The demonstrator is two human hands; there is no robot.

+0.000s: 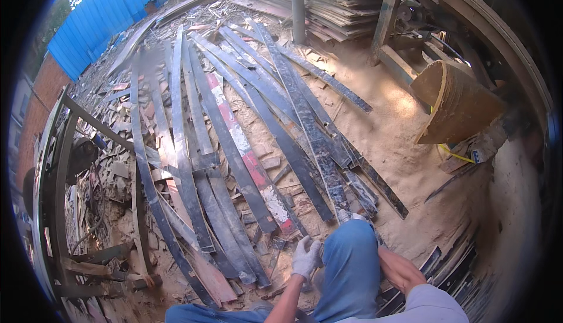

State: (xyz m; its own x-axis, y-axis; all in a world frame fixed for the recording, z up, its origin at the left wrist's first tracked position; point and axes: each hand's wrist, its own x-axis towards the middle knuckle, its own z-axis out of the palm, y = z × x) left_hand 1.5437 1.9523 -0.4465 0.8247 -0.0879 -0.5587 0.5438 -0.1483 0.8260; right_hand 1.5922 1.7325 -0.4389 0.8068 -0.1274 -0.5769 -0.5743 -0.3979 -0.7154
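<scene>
Dark, weathered planks (234, 141) fan out across a sandy, sawdust-strewn ground, their near ends converging toward the person at the lower edge of the view. One plank with red and white paint (249, 159) lies among them, running from upper left to lower right, its near end close to the person's raised knee in blue trousers (352, 264). The left hand (306, 256), in a pale work glove, hangs just above the scrap-littered ground beside that knee, fingers loosely curled and closed on nothing; the nearest plank ends lie just ahead of it. The right hand (400, 270), bare, rests behind the knee on the far side, and the leg hides most of its fingers (whether it grips anything cannot be told). Small wood offcuts and splinters fill the gaps between the planks, thickest toward the left, where a dark metal frame (58, 164) stands with cables trailing beneath it. A grey post (298, 6) rises at top centre, in front of a stack of flat boards (346, 0). To the right, a rusty, tilted, drum-like vessel (454, 106) rests against a wooden bench structure (393, 35), with a yellow strip beneath it. A blue corrugated fence (111, 18) closes the yard at upper left.
</scene>
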